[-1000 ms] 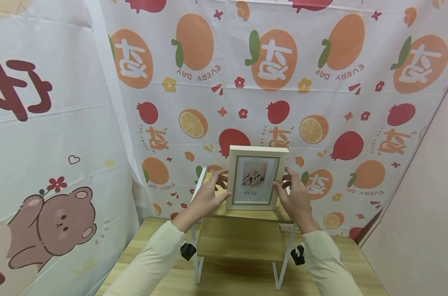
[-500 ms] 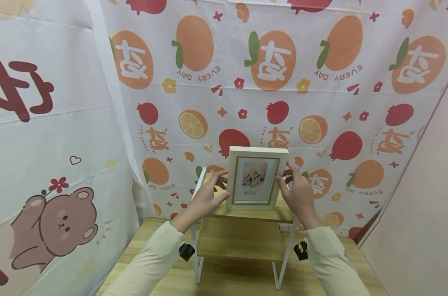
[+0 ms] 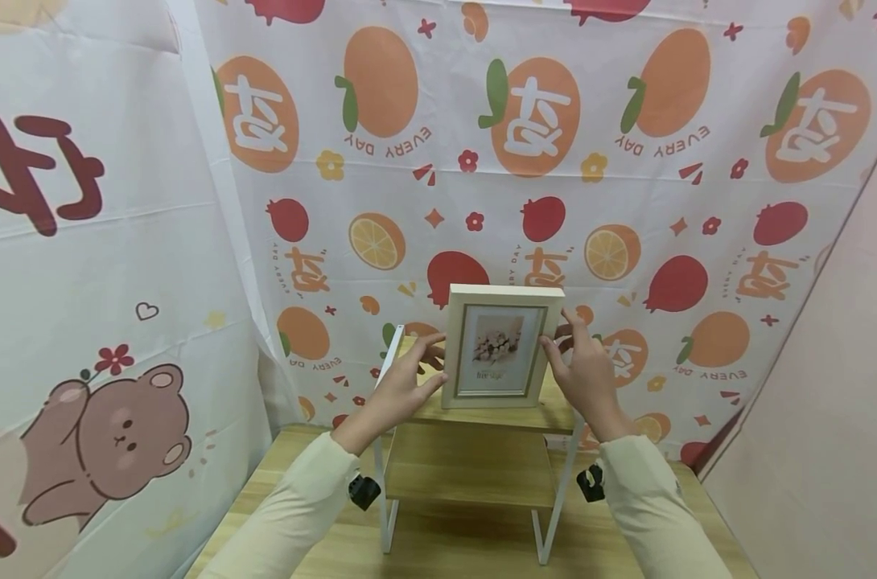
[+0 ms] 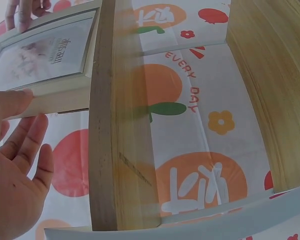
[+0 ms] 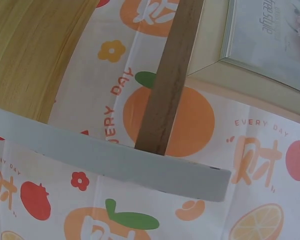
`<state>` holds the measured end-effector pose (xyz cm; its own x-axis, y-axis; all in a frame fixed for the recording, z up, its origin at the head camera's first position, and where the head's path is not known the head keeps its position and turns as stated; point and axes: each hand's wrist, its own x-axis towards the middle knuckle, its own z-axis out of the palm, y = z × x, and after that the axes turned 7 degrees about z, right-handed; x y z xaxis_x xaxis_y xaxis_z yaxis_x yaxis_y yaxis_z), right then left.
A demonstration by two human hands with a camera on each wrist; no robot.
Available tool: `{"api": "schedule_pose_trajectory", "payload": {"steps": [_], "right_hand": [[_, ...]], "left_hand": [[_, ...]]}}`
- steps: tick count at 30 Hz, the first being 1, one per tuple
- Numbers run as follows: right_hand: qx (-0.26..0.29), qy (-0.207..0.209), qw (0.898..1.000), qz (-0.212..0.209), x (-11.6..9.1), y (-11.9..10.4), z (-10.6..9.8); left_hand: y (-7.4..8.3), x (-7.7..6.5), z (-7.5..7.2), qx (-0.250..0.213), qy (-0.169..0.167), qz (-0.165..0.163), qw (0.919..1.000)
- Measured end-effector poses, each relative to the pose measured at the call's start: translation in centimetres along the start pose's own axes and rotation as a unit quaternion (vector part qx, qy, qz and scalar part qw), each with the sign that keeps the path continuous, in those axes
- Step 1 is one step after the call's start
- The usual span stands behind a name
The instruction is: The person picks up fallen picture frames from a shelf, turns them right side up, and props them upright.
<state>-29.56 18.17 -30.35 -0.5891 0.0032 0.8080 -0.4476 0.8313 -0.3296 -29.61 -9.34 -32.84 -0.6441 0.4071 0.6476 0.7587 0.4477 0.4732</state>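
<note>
A cream picture frame (image 3: 504,346) with a flower print stands upright on the top board (image 3: 511,420) of a small two-tier shelf. My left hand (image 3: 407,378) holds its left side, thumb toward the front and fingers toward the back. In the left wrist view the left thumb (image 4: 15,102) lies against the frame's side, with fingertips just behind it. At the opposite side, my right hand (image 3: 586,374) grips the edge, thumb on the front border and fingers reaching behind. The right wrist view catches the frame's lower corner (image 5: 210,77) and only a sliver of that hand.
The shelf has white metal legs (image 3: 547,535) and a lower wooden board (image 3: 475,466). It stands on a wood-grain tabletop (image 3: 286,458). A fruit-print cloth (image 3: 438,193) hangs close behind, and a bear-print cloth (image 3: 120,297) covers the left side. A pale wall (image 3: 815,402) bounds the right.
My right hand has shifted slightly up and outward along the frame's right side. The left hand and the frame have stayed nearly where they were.
</note>
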Motion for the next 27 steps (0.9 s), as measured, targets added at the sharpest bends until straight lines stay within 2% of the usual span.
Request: {"api": "schedule_pose_trajectory", "payload": {"steps": [7,13,20,27], "right_hand": [[-0.003,-0.004,1.000,0.017,0.3,0.2,0.1],[-0.011,0.000,1.000,0.023,0.7,0.3,0.4],[-0.010,-0.016,0.999,0.043,1.2,0.5,0.5],[-0.008,-0.028,0.998,0.056,1.4,0.6,0.6]], "left_hand": [[0.2,0.1,0.1,0.002,0.002,0.012,0.9999],[0.0,0.2,0.3,0.010,0.011,0.035,0.9993],[0.3,0.4,0.4,0.005,0.019,0.068,0.9975],[0.6,0.4,0.7,0.011,0.022,0.077,0.9967]]}}
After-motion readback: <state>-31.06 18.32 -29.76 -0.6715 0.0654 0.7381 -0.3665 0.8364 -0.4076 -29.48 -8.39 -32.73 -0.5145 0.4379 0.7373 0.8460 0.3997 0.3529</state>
